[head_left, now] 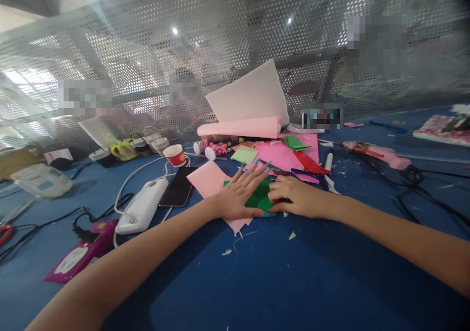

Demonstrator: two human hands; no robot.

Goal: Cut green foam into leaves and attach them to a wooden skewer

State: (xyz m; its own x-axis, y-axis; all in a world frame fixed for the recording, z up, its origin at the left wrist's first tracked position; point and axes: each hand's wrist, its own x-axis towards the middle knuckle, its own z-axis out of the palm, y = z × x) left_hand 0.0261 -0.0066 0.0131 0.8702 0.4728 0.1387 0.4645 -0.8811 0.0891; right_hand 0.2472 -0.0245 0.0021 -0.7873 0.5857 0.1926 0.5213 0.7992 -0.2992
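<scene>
My left hand (pixel 238 194) lies flat with its fingers spread, pressing on a small dark green paper (pixel 260 199). At the right edge of that paper, my right hand (pixel 293 194) is closed, its curled fingers and thumb pinching the edge. A light pink sheet (pixel 210 177) lies partly under the left hand and the green paper. Just beyond the right hand are dark scissors (pixel 276 169), partly covered by it, and a red curved object (pixel 310 163). Bright pink paper (pixel 273 153) and a folded green piece (pixel 294 143) lie behind them.
To the left are a black phone (pixel 178 186), a white power strip (pixel 143 206), a red paper cup (pixel 174 154) and a purple device (pixel 82 252). A pink glue gun (pixel 389 155) with black cable is at right. Rolled pink paper (pixel 238 127) stands before the perforated screen (pixel 235 42).
</scene>
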